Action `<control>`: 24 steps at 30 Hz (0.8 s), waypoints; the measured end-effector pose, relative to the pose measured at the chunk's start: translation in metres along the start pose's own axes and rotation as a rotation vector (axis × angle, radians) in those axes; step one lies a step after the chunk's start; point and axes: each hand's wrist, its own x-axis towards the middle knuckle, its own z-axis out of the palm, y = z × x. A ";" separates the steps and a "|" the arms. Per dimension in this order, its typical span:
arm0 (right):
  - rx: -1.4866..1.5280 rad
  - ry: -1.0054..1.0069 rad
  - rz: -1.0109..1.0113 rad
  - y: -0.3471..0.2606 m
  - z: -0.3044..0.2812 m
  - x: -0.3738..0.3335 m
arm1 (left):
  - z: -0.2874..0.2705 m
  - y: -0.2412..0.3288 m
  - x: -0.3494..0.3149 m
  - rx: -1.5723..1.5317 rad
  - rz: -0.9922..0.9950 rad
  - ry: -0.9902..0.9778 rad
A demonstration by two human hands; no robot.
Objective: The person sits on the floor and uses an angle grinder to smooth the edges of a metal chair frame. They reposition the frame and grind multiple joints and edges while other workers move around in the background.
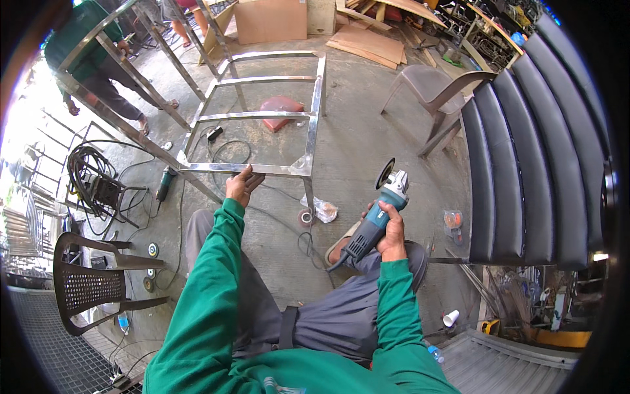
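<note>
Brightly polished, ladder-like metal frame (pixel 252 116)

Small pale lettering (pixel 380 214) marks the angle grinder (pixel 367 238) (print (pixel 279 386) on the green shirt (pixel 328 369) is unreadable).

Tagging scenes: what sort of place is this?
Likely a metalworking shop: a bare metal frame at the left hand, an angle grinder in the right hand, discs on the floor.

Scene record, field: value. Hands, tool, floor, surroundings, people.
left hand: touching near bar of metal frame
right hand: gripping angle grinder
disc: raised, apart from frame; spinning or not, cannot tell
floor: red object seen through frame, white cup on its side
surroundings: brown plastic chair left, black padded panel right
people: co-worker beyond frame
</note>
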 end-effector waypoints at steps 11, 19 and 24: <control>-0.153 0.035 -0.081 0.002 0.001 0.000 | -0.036 0.038 0.017 -0.028 0.024 0.011; -0.205 0.016 -0.087 0.004 0.002 -0.006 | -0.031 0.048 0.029 -0.056 0.068 -0.028; -0.214 0.021 -0.114 0.005 0.006 -0.010 | 0.001 0.017 0.025 -0.062 0.014 -0.078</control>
